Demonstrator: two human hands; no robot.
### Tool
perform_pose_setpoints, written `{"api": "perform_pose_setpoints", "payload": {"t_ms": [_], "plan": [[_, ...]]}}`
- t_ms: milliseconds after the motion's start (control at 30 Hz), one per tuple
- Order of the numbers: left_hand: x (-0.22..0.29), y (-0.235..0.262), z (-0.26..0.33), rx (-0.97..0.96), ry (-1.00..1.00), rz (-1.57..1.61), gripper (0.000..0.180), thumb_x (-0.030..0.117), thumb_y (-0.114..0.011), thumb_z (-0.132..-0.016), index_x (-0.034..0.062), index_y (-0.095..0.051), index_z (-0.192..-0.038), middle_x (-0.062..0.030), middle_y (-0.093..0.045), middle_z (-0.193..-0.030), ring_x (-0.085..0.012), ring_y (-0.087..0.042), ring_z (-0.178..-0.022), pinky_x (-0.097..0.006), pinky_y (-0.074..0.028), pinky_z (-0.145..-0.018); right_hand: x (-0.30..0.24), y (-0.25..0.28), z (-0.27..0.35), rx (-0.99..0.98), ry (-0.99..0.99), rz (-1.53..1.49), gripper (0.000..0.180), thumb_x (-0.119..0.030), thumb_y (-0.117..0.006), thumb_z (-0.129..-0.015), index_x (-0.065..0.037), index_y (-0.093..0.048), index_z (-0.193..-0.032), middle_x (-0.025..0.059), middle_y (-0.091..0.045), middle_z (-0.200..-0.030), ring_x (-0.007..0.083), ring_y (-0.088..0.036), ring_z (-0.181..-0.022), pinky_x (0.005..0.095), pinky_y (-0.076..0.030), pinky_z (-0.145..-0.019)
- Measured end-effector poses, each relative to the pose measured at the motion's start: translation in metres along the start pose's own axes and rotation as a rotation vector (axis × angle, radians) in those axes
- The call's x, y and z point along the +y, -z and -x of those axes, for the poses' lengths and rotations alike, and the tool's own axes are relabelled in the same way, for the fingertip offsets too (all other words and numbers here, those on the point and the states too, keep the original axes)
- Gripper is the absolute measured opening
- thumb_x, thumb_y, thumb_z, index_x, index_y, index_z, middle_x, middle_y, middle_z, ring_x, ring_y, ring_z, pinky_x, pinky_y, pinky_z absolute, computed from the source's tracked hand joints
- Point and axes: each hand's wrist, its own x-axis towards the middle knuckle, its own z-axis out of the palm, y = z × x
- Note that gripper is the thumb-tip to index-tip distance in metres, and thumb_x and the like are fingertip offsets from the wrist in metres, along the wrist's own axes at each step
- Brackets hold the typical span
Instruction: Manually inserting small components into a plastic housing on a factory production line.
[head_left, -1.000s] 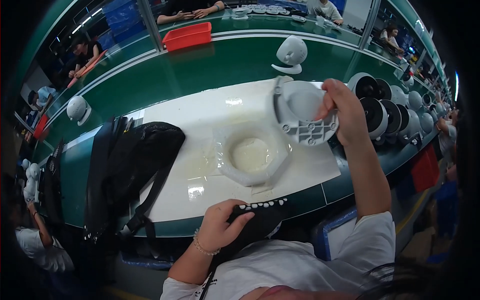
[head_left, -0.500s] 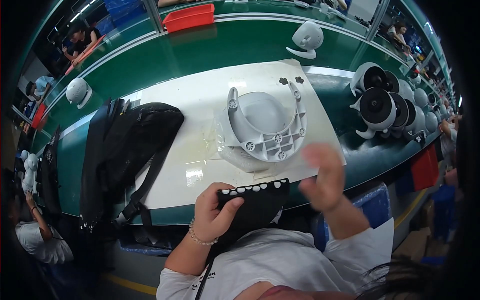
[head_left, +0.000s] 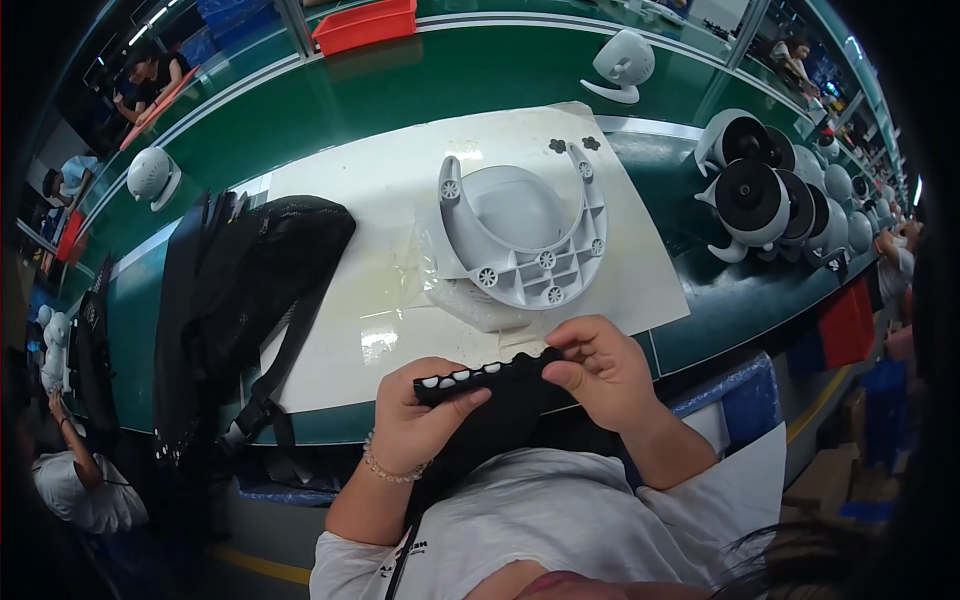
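Observation:
My left hand grips the left end of a black sheet dotted with small white pads. My right hand pinches the same sheet at its right end, close to my body. Just beyond my hands a grey U-shaped plastic housing lies flat on the white mat, resting on a clear plastic bag. Two small dark flower-shaped pieces sit on the mat beyond the housing.
A black backpack lies on the mat's left side. A row of white and black fan heads lines the right of the green bench. A red tray stands far back. Other people work at the left and far right.
My right hand set the grey housing down on the mat, then came back to the black sheet. My left hand has kept hold of the sheet.

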Motion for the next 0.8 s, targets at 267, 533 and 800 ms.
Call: {"api": "perform_pose_setpoints", "payload": {"t_ms": [267, 533, 800], "plan": [[0.002, 0.0, -0.004, -0.035, -0.096, -0.16, 0.029, -0.007, -0.071, -0.067, 0.0027, -0.055, -0.09, -0.0079, -0.063, -0.075, -0.0141, -0.059, -0.064, -0.024, -0.046, -0.057, -0.005, 0.009, -0.008, -0.004, 0.535, 0.636, 0.022, -0.001, -0.064, -0.078, -0.003, -0.055, -0.097, 0.0099, -0.06, -0.1, 0.0228, -0.06, -0.093, 0.028, -0.046, -0.08], [0.009, -0.003, -0.007, -0.057, -0.104, -0.186, 0.019, -0.004, -0.071, -0.068, 0.0013, -0.059, -0.081, -0.0078, -0.062, -0.071, -0.0136, -0.059, -0.062, -0.024, -0.044, -0.055, -0.009, 0.002, -0.015, -0.014, 0.541, 0.617, 0.031, 0.002, -0.068, -0.069, -0.008, -0.056, -0.095, 0.0063, -0.06, -0.095, 0.0256, -0.059, -0.088, 0.0331, -0.044, -0.074], [0.014, -0.002, -0.005, -0.039, 0.052, -0.188, 0.015, 0.001, -0.075, -0.067, 0.0016, -0.061, -0.074, -0.0043, -0.06, -0.064, -0.0103, -0.054, -0.056, -0.022, -0.041, -0.052, 0.009, -0.015, -0.015, 0.065, 0.759, 0.488, 0.045, 0.006, -0.069, -0.064, -0.009, -0.054, -0.103, 0.0035, -0.057, -0.093, 0.0209, -0.058, -0.08, 0.0318, -0.043, -0.069]]}}
